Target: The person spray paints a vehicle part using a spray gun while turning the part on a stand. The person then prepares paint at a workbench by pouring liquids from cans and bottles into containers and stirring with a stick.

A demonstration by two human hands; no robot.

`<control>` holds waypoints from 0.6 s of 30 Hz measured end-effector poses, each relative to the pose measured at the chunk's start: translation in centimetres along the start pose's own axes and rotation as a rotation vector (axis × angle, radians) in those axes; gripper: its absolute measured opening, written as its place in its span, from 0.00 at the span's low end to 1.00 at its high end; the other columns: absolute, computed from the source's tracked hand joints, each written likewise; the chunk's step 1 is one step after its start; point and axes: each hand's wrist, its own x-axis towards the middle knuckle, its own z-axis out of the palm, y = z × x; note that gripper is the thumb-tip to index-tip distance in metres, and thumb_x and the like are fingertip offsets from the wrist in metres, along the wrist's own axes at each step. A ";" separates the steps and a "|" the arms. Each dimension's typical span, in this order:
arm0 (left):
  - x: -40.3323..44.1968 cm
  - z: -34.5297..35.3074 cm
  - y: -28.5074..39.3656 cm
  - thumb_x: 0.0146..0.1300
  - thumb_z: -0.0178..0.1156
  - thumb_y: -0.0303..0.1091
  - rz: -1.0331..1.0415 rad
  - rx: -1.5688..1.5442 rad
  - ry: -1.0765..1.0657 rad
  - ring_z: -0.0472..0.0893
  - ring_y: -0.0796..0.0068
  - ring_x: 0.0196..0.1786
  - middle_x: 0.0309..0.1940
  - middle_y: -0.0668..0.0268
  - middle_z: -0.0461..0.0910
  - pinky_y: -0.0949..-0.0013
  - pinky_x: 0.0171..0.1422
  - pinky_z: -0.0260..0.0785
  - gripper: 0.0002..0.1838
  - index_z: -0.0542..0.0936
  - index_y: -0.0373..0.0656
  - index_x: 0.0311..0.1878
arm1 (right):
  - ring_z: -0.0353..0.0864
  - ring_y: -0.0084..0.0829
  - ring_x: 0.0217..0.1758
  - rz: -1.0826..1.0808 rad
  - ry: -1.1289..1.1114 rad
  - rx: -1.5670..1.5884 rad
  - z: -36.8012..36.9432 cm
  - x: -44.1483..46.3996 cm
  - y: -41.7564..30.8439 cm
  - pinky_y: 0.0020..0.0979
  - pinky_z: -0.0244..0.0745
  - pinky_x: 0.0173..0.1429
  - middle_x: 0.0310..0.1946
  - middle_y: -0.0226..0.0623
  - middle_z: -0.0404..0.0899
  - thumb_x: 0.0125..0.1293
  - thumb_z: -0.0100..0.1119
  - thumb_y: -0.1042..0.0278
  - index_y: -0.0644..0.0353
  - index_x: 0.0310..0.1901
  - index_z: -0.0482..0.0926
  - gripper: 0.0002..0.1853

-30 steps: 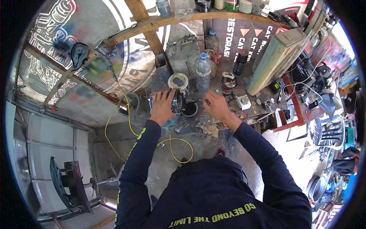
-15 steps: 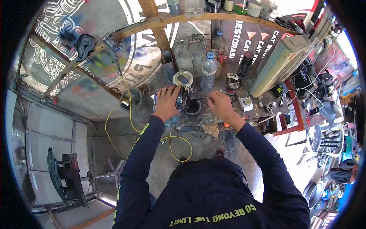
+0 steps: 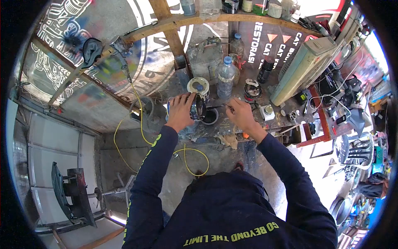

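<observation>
My left hand [image 3: 181, 111] is wrapped round a paint can [image 3: 200, 109], which lies tilted with its dark mouth to the right. Just beside that mouth, on the bench, stands a small cup [image 3: 211, 116] with dark contents. In my right hand [image 3: 238, 113], the fingers pinch a thin dark stirring stick [image 3: 215, 107]; its far end reaches the mouth of the can, above the cup. Behind the can is another open can [image 3: 198, 86] with a pale, stained rim. A clear plastic bottle with a blue cap [image 3: 226, 79] stands upright beyond the cup.
A black spray can [image 3: 265, 71], a small open tin [image 3: 253, 89] and a white box with a round lid [image 3: 267, 111] stand right of the bottle. A spray gun [image 3: 121, 46] hangs at the left on a yellow hose [image 3: 141, 108]. A large beige panel unit [image 3: 304, 70] leans at the right.
The view has shifted very slightly. Both hands, the tilted can and the stick keep nearly the same places.
</observation>
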 end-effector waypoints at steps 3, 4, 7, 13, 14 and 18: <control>-0.1 0.1 0.1 0.28 0.81 0.38 0.004 -0.023 0.012 0.66 0.52 0.69 0.66 0.60 0.68 0.47 0.74 0.54 0.61 0.62 0.51 0.73 | 0.80 0.47 0.32 -0.011 0.027 0.016 -0.1 0.0 -0.3 0.44 0.76 0.36 0.31 0.41 0.77 0.58 0.63 0.71 0.60 0.37 0.77 0.07; -0.1 0.1 0.2 0.28 0.80 0.38 0.004 -0.017 0.012 0.66 0.52 0.69 0.66 0.60 0.69 0.47 0.74 0.54 0.61 0.62 0.51 0.73 | 0.80 0.47 0.32 -0.013 0.029 0.014 -0.1 0.1 -0.3 0.44 0.76 0.36 0.30 0.41 0.77 0.58 0.63 0.72 0.60 0.37 0.77 0.07; -0.1 -0.1 0.3 0.28 0.80 0.39 -0.002 -0.013 0.014 0.66 0.52 0.68 0.66 0.60 0.69 0.48 0.74 0.54 0.61 0.63 0.50 0.73 | 0.80 0.46 0.31 -0.023 0.044 0.008 -0.3 0.2 -0.5 0.44 0.75 0.35 0.30 0.41 0.77 0.58 0.64 0.72 0.60 0.37 0.77 0.07; -0.3 -0.1 0.1 0.28 0.81 0.38 -0.020 -0.031 0.001 0.66 0.52 0.69 0.67 0.59 0.68 0.47 0.75 0.53 0.62 0.62 0.49 0.73 | 0.81 0.45 0.32 -0.026 0.083 0.013 -0.4 0.2 -0.8 0.43 0.75 0.35 0.30 0.41 0.77 0.58 0.64 0.73 0.59 0.37 0.77 0.07; -0.4 -0.1 0.1 0.28 0.81 0.38 -0.020 -0.032 0.007 0.66 0.52 0.69 0.67 0.59 0.68 0.47 0.75 0.53 0.62 0.62 0.49 0.74 | 0.81 0.45 0.32 -0.035 0.097 0.013 -0.4 0.2 -0.9 0.43 0.75 0.35 0.30 0.40 0.77 0.58 0.64 0.73 0.59 0.37 0.77 0.07; -0.4 -0.3 0.1 0.28 0.81 0.38 -0.031 -0.027 -0.007 0.65 0.52 0.69 0.68 0.59 0.68 0.48 0.76 0.52 0.62 0.61 0.49 0.74 | 0.80 0.44 0.32 -0.030 0.123 -0.001 -0.6 0.4 -1.5 0.43 0.75 0.35 0.30 0.40 0.76 0.57 0.65 0.73 0.59 0.38 0.78 0.08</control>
